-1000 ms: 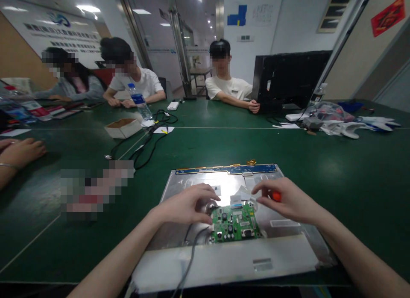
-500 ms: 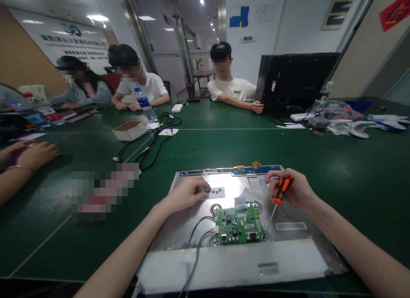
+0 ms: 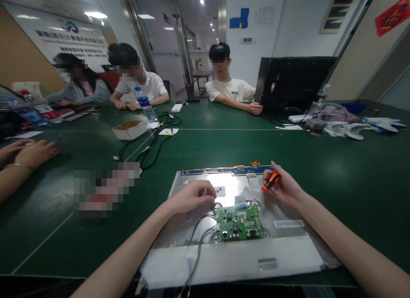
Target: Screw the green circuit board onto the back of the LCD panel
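A silver metal panel (image 3: pixel 288 242) lies in front of me, with a green circuit board (image 3: pixel 240 223) on it and a blue strip board (image 3: pixel 224 171) along its far edge. My right hand (image 3: pixel 283 187) is wrapped round an orange and black screwdriver (image 3: pixel 271 182) over the panel's right part. My left hand (image 3: pixel 195 197) is closed near the board's upper left corner, its fingertips pressed together; what they hold, if anything, is too small to make out. Beside those fingers is a pale label (image 3: pixel 221 191) with small dark screws on it. Grey cables (image 3: pixel 199 251) run from the board towards me.
On the green table (image 3: pixel 205 148) stand an open box (image 3: pixel 129 130), a water bottle (image 3: pixel 146 104) and black cables (image 3: pixel 156 148). A black monitor (image 3: pixel 294 84) and white gloves (image 3: pixel 347 129) are at the right. Another person's hands (image 3: pixel 35 154) rest at the left; several people sit opposite.
My left hand has moved right, from the label towards the board's corner. My right hand has shifted left and up, and the screwdriver's shaft has come away from the board's lower right corner.
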